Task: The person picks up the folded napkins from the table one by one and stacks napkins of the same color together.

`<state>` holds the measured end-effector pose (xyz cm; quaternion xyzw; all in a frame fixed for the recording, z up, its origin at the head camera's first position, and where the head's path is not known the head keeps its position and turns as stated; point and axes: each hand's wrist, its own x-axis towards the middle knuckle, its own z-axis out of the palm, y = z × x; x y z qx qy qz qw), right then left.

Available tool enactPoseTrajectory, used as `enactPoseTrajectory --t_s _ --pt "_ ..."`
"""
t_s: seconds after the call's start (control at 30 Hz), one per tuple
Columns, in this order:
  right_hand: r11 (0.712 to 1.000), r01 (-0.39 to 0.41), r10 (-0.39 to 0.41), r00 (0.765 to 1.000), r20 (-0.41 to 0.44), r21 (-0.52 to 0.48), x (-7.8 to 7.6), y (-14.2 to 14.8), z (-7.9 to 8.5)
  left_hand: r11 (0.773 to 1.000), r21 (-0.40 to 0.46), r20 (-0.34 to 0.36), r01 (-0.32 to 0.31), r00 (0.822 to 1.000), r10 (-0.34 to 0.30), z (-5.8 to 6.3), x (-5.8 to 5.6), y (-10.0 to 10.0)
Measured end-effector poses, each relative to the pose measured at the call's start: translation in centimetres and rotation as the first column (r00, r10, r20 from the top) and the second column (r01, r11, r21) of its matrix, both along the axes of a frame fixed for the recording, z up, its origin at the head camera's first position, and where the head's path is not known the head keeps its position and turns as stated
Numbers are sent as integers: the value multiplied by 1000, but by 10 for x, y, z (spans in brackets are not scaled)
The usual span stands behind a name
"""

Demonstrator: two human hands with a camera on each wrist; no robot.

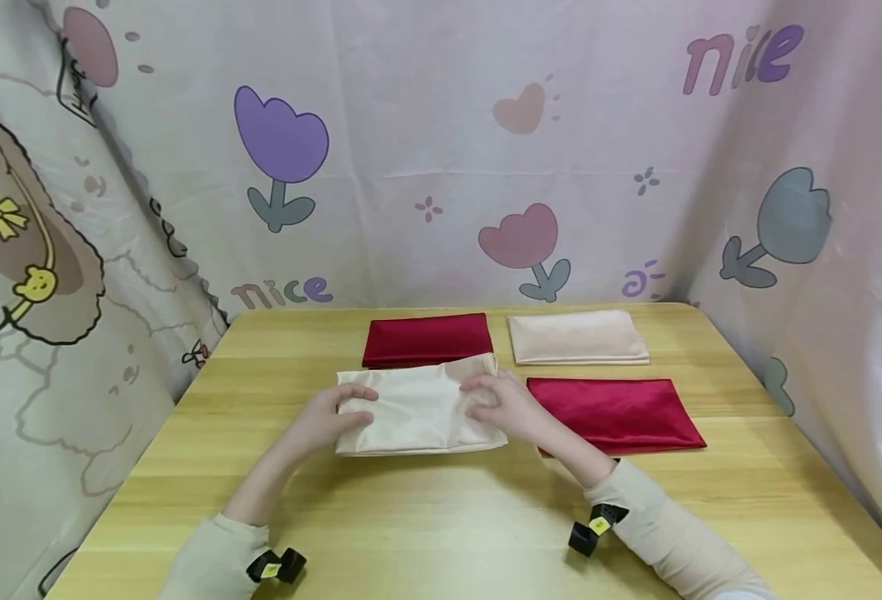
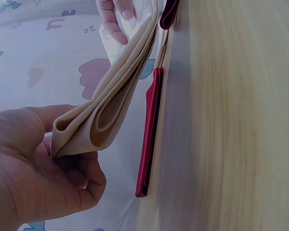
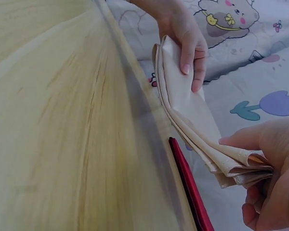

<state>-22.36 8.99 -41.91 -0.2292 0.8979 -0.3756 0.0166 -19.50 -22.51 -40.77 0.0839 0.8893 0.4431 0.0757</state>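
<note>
Cloth [image 1: 418,408], cream and folded in layers, is held up clear of the surface [image 1: 426,533], short of its far edge! Its left end is pinched between thumb and fingers by the left hand [image 1: 326,417]; the right end is pinched likewise by the right hand [image 1: 512,406]. Beyond it, near the far edge, a back red cloth [image 1: 428,340] is spotted, and a pale cloth [image 1: 579,337] is laid nearer the far right corner. A front red cloth [image 1: 621,412] is seen between the right hand and the right edge.

And the handling? Light, soft and limp, by the look of it; slipperiness is suggested by the sheen. At the right end the layers are fanned, at the left they are looped loosely, so every fold is best caught at both ends, the middle held lightly taut.
</note>
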Motion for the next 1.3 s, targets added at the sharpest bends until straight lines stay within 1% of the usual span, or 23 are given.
enactPoseTrajectory --t_s 0.17,0.3,0.47,0.57,0.73,0.87,0.97,1.07,1.2,1.3 --pt "1000 5 -5 1000 -22 7 2 3 0 999 -26 -22 -20 1000 19 3 1 6" --pt "999 7 -4 998 -56 37 5 4 1 998 -46 -36 -35 999 33 6 1 12" --pt "996 5 7 991 -134 91 6 8 2 996 -89 -91 -29 996 21 7 0 20" --pt "991 19 4 983 -181 129 6 11 2 994 -106 -129 -31 991 17 7 -2 25" --pt "988 41 -7 976 -217 150 4 15 1 992 -103 -172 -79 983 60 8 -6 34" --pt "987 52 -17 973 -229 150 3 18 1 987 -86 -194 -132 974 114 9 -6 42" --pt "987 60 -24 971 -240 147 2 21 2 982 -90 -232 -167 962 143 10 -7 48" --pt "987 69 -31 966 -255 142 0 24 3 973 -119 -299 -199 942 156 9 -10 53" --pt "988 78 -40 963 -267 132 -3 29 4 958 -166 -379 -232 912 155 9 -15 60" --pt "988 82 -43 959 -282 129 -5 32 3 945 -211 -410 -251 900 147 9 -16 64"
